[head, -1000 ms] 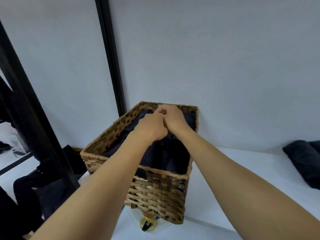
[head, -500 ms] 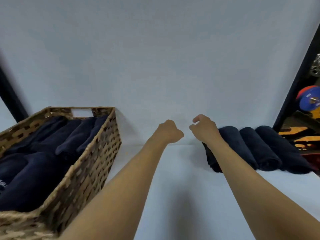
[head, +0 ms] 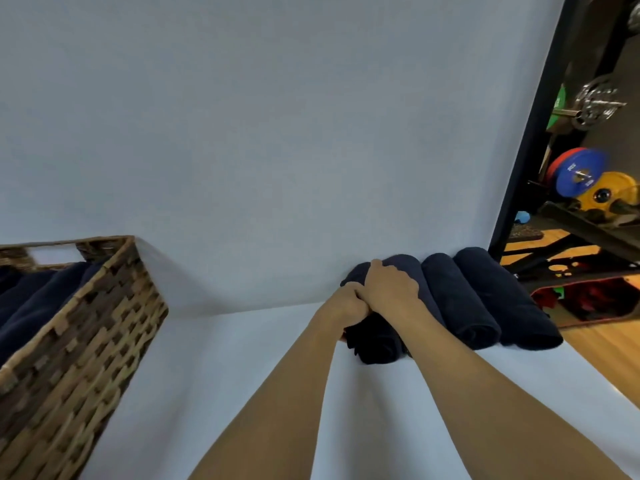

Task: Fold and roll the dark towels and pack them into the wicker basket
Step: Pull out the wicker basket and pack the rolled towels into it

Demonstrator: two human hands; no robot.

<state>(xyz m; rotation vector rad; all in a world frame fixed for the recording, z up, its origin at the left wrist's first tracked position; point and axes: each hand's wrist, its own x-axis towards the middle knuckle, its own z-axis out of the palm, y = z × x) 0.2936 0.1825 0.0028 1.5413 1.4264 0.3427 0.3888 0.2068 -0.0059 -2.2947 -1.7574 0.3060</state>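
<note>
Three rolled dark towels lie side by side against the white back wall at the right. Both my hands are on the leftmost rolled towel [head: 375,344]: my left hand [head: 343,308] grips its left side and my right hand [head: 391,285] curls over its top. The middle roll [head: 457,306] and the right roll [head: 502,299] lie untouched beside it. The wicker basket [head: 90,341] stands at the left edge, with several dark rolled towels [head: 31,303] inside it.
The white tabletop [head: 214,375] runs between the basket and the rolls. A black post [head: 533,126] borders the wall on the right; beyond it are weight plates [head: 578,174] and a wooden floor [head: 602,355].
My hands left the basket, crossed to the right with curled fingers, and now both grip the leftmost rolled towel. The view swung right, so the basket sits at the left edge.
</note>
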